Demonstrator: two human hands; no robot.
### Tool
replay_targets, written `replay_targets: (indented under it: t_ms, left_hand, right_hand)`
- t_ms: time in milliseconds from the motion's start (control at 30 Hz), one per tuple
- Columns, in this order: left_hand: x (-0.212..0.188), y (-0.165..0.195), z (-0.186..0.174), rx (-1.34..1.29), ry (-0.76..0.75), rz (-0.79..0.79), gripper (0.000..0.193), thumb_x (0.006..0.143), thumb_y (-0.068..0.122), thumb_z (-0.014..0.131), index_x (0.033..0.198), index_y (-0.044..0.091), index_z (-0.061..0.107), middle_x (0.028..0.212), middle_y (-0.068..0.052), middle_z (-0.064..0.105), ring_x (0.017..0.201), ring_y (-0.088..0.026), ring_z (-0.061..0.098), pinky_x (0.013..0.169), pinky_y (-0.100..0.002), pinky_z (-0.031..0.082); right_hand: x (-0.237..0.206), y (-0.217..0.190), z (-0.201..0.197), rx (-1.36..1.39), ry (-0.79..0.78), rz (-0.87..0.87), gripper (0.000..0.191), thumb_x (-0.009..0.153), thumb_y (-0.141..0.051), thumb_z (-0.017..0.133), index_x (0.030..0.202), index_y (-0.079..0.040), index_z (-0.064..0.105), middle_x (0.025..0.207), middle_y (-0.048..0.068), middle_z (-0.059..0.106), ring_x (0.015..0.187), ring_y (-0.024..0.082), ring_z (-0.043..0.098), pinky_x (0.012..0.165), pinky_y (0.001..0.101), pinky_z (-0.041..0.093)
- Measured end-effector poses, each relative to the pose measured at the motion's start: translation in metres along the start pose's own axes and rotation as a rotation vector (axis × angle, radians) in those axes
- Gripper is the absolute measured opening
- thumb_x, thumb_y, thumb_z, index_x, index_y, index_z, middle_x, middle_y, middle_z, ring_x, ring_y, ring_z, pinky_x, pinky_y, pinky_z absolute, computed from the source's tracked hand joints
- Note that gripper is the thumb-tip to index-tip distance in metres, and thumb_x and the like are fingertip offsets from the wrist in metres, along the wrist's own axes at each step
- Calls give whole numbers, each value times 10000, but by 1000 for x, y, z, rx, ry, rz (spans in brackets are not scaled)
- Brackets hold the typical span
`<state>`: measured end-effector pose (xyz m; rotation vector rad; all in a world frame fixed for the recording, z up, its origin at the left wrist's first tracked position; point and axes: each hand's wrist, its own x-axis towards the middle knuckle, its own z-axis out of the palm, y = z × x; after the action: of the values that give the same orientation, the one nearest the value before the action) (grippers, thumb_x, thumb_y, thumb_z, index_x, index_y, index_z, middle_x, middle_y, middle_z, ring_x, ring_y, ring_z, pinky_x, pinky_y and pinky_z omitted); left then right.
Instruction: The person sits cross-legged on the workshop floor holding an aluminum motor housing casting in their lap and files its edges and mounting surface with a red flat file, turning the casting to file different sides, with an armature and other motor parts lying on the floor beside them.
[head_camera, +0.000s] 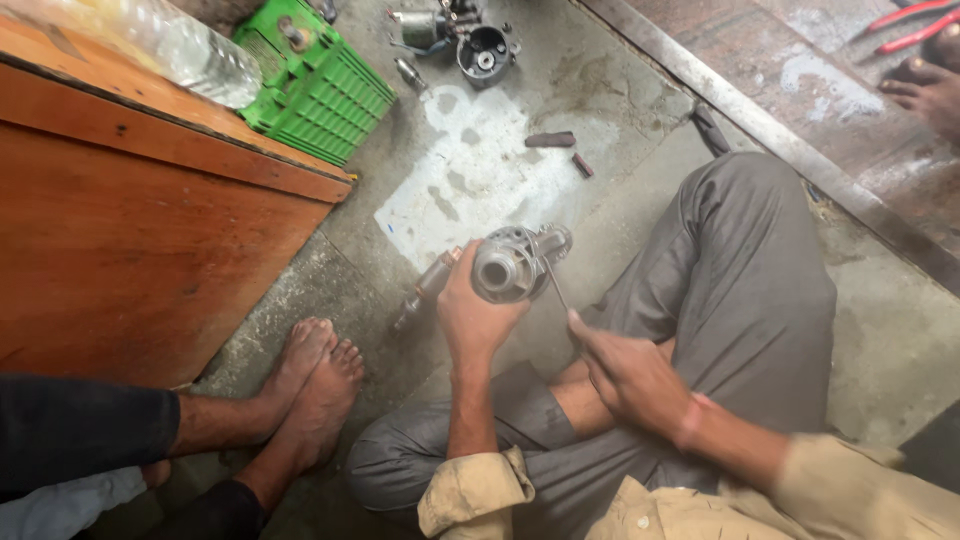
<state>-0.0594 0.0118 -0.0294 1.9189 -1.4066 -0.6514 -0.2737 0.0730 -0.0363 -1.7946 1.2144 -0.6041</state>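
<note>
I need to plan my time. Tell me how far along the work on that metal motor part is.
Done: other parts already lie stripped on the floor. In hand: the left hand grips the round metal motor part while the right hand works a thin tool into it. Left: it looks unfinished; how much remains cannot be told.

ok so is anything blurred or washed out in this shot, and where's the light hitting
In the head view, the right hand and the thin tool it holds are motion-blurred; the left hand and the metal motor housing are sharper. The plastic bottle at top left is glary and soft. Light is even and dim, with a pale patch on the concrete floor.
</note>
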Motion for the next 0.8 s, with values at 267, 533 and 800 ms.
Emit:
replay_targets:
  t_ms: [267,533,800]
  left_hand:
    - [-3,-7,10,-61,-4,-49,882,518,180,883,1347,68,603,1154,-170,746,1083,-312,743,921,-393,581]
    - [-7,-10,20,-28,147,190,891,594,262,916,1383,49,563,1234,-161,668,1179,-364,624,1125,-524,422]
    - [-7,-11,22,7,184,317,848,581,250,898,1347,77,577,1231,-129,641,1197,-361,581,1138,-511,414]
  right_hand:
    - [-30,14,-33,91,54,370,541,823,-48,699,1359,-106,645,807,179,697,662,230,674,638,340,547]
    - [-15,12,-34,344,25,509,498,886,-70,673,1382,-111,661,707,22,608,630,79,578,610,261,502]
    - [-17,13,-29,444,98,493,493,928,-83,645,1420,-92,622,828,7,644,733,64,593,658,233,503]
